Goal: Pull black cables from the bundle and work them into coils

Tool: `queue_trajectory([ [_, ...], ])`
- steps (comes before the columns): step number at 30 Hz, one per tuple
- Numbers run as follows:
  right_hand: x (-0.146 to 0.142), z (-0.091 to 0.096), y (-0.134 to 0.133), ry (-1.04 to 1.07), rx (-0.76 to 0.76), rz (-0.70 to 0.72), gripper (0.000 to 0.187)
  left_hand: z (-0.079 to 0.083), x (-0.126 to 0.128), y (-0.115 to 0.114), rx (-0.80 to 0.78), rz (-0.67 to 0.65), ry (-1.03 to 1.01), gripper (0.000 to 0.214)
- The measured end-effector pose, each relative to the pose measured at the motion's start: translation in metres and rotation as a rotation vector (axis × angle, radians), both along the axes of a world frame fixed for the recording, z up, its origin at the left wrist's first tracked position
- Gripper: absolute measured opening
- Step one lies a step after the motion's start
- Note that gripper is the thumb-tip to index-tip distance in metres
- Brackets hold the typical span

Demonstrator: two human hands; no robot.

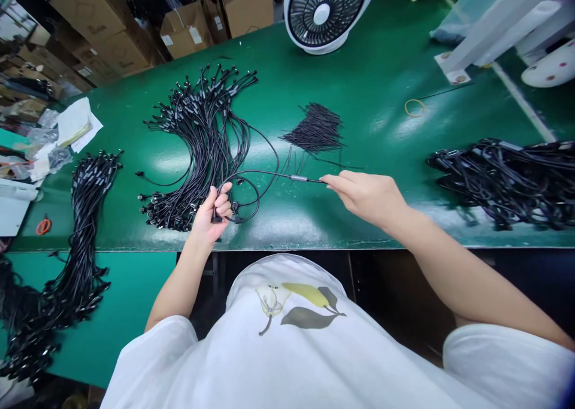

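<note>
My left hand (214, 212) is closed around a black cable near its plug, at the table's front edge. From there the cable (265, 172) loops and runs right, through a grey sleeve (299, 178), to my right hand (366, 196). The fingertips of that hand pinch the cable just past the sleeve. Beside and behind my left hand lies a large bunch of black cables (209, 127) with small plugs at both ends. Beyond the stretched cable is a pile of short black ties (315, 126), which look like twist ties.
A white fan (321, 15) stands at the back. Bundled black cables (516, 181) lie at the right, and another long bunch (85, 211) at the left. A yellow rubber band (414, 108), orange scissor handles (44, 226) and a metal bracket (453, 70) are on the green table (377, 139).
</note>
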State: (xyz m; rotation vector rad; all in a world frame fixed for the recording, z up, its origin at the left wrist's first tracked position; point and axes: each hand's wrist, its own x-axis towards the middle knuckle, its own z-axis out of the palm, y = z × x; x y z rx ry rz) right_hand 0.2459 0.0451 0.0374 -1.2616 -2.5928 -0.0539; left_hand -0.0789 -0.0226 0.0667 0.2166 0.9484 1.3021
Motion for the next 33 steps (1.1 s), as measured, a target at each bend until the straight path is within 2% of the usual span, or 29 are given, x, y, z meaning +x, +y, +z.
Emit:
queue_trajectory([
  [4, -0.007, -0.009, -0.001, -0.081, -0.049, 0.024, 0.037, 0.004, -0.008, -0.005, 0.048, -0.006, -0.073, 0.028],
  [6, -0.014, -0.012, -0.005, -0.094, -0.076, 0.083, 0.036, 0.005, -0.013, -0.005, 0.075, 0.004, -0.027, 0.028],
  [8, -0.024, -0.013, -0.013, -0.097, -0.117, 0.153, 0.033, 0.002, -0.013, -0.002, 0.065, 0.007, 0.097, 0.025],
  [11, -0.044, -0.008, -0.028, -0.078, -0.243, 0.337, 0.026, -0.012, 0.004, 0.003, 0.095, -0.037, 0.362, 0.024],
  [13, -0.057, 0.002, -0.036, -0.042, -0.356, 0.482, 0.023, -0.024, 0.021, 0.003, 0.204, -0.124, 0.548, 0.031],
  [15, -0.067, 0.014, -0.035, 0.051, -0.454, 0.537, 0.025, -0.032, 0.036, -0.002, 0.316, -0.287, 0.724, 0.033],
  [17, -0.074, 0.022, -0.026, 0.253, -0.529, 0.457, 0.027, -0.034, 0.045, -0.009, 0.37, -0.474, 0.808, 0.033],
  [19, -0.079, 0.02, -0.014, 0.567, -0.585, 0.292, 0.023, -0.033, 0.05, -0.014, 0.364, -0.559, 0.731, 0.036],
  [21, -0.086, 0.008, -0.007, 0.895, -0.689, 0.147, 0.031, -0.032, 0.054, -0.015, 0.32, -0.491, 0.557, 0.037],
  [22, -0.091, -0.001, -0.008, 1.033, -0.8, 0.107, 0.038, -0.032, 0.057, -0.015, 0.292, -0.428, 0.474, 0.038],
  [24, -0.101, -0.018, -0.015, 1.267, -1.116, 0.055, 0.048, -0.035, 0.064, -0.015, 0.229, -0.35, 0.355, 0.039],
  [26, -0.11, -0.028, -0.025, 1.485, -1.382, -0.027, 0.052, -0.039, 0.071, -0.017, 0.167, -0.378, 0.306, 0.043],
  [28, -0.115, -0.03, -0.031, 1.693, -1.449, -0.131, 0.052, -0.044, 0.076, -0.021, 0.148, -0.448, 0.311, 0.048],
  [30, -0.114, -0.028, -0.032, 1.811, -1.445, -0.14, 0.051, -0.047, 0.078, -0.026, 0.166, -0.469, 0.333, 0.051],
  [33, -0.107, -0.026, -0.031, 1.797, -1.556, -0.018, 0.044, -0.049, 0.076, -0.033, 0.152, -0.422, 0.344, 0.05],
])
